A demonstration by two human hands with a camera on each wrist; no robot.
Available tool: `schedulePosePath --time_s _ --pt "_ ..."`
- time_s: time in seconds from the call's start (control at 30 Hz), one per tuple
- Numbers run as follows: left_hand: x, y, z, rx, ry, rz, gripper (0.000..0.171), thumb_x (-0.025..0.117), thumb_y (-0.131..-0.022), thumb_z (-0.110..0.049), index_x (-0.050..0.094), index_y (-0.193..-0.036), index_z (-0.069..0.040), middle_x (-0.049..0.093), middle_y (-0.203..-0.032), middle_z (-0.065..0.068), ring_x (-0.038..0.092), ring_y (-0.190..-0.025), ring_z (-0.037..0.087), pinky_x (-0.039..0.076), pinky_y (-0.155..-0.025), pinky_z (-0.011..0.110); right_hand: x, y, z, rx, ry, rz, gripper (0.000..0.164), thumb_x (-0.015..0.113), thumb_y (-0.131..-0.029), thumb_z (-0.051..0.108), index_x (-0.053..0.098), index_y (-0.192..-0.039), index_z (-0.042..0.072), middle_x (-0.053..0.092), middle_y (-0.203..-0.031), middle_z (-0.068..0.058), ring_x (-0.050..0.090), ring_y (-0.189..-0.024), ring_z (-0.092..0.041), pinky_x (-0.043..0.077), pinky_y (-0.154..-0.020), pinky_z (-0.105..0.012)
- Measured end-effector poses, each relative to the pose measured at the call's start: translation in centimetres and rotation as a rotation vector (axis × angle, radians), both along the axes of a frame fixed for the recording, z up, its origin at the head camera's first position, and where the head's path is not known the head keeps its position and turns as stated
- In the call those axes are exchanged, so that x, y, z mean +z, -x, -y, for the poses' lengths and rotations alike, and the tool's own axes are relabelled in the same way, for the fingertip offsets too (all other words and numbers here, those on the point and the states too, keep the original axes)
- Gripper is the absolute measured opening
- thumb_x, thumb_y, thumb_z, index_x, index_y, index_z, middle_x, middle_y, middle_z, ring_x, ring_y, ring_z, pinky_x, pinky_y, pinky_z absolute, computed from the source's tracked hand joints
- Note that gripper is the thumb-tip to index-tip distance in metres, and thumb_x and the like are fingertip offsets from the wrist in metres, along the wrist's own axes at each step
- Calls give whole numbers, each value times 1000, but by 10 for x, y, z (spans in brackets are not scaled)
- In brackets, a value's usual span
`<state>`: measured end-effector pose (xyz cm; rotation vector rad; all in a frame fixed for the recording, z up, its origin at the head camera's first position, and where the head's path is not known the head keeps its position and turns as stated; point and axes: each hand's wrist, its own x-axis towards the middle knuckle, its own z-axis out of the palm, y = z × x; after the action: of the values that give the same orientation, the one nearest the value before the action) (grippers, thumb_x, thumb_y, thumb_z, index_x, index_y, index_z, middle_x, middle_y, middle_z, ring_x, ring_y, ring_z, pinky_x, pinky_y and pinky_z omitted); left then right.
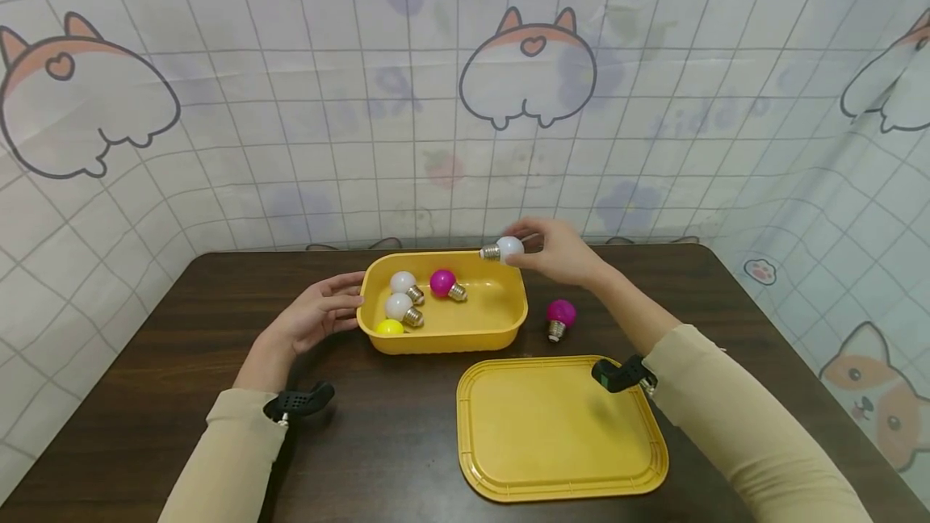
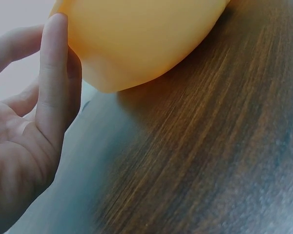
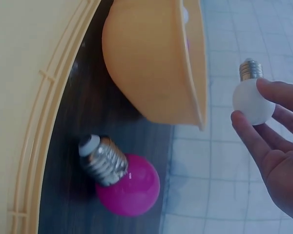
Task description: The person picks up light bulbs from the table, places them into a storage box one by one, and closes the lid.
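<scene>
My right hand (image 1: 558, 250) pinches a white light bulb (image 1: 511, 246) above the right back corner of a yellow box (image 1: 443, 342). In the right wrist view the bulb's metal screw base (image 3: 250, 69) points upward, with fingertips on the white globe. My left hand (image 1: 320, 315) touches the left end of the box with fairly straight fingers; the left wrist view shows a fingertip against the box wall (image 2: 141, 44). Inside the box lie two white bulbs (image 1: 399, 307), a magenta bulb (image 1: 442, 283) and a yellow bulb (image 1: 389, 327), partly hidden by the front wall.
Another magenta bulb (image 1: 561, 314) lies on the dark wooden table (image 1: 363, 434), just right of the box. In front of it is a flat yellow lid or tray (image 1: 555, 430), under the right forearm. A patterned curtain (image 1: 407, 144) hangs behind the table.
</scene>
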<state>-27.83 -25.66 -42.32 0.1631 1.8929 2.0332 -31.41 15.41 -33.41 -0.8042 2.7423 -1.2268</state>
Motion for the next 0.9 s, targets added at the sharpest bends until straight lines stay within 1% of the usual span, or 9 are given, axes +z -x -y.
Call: schedulePosePath --time_s 0.17,0.3,0.47,0.6,0.77,0.9 --pt "0 0 0 1 1 -1 65 61 -104 -6 29 -160 -1 45 -150 27 71 -106 21 59 -89 33 -2 -1 11 6 -22 12 42 78 -93 17 64 -131 6 63 -130 -15 66 -112 -32 59 -88 -45" --pt "1 0 -1 2 7 -4 64 61 -104 -6 29 -159 -1 45 -150 28 71 -106 20 59 -89 33 -6 -1 19 26 -39 6 41 79 -93 17 65 -130 5 65 -128 -14 66 -111 -33 58 -91 -45" --pt "1 0 -1 6 14 -4 65 62 -103 -7 29 -159 -1 45 -150 27 71 -105 20 58 -89 33 -10 -2 29 49 -59 16 40 79 -92 18 66 -127 6 66 -126 -11 66 -112 -29 57 -92 -42" --pt "1 -1 -1 5 15 -3 65 62 -104 -7 29 -159 -1 45 -150 28 71 -105 19 58 -90 33 -15 -2 37 62 -68 37 40 80 -91 18 67 -127 7 66 -127 -11 65 -113 -29 58 -92 -39" --pt "2 -1 -1 7 14 -4 64 61 -104 -6 29 -159 -1 45 -150 28 71 -104 19 59 -89 33 -21 -2 46 68 -63 70 38 82 -90 19 67 -124 8 67 -123 -10 66 -109 -30 58 -90 -38" --pt "2 -1 -1 8 11 -2 64 61 -103 -6 29 -159 -1 45 -150 27 71 -104 19 59 -89 33 -26 -1 53 82 -84 60 35 82 -90 20 68 -121 10 69 -119 -8 67 -105 -28 58 -88 -36"
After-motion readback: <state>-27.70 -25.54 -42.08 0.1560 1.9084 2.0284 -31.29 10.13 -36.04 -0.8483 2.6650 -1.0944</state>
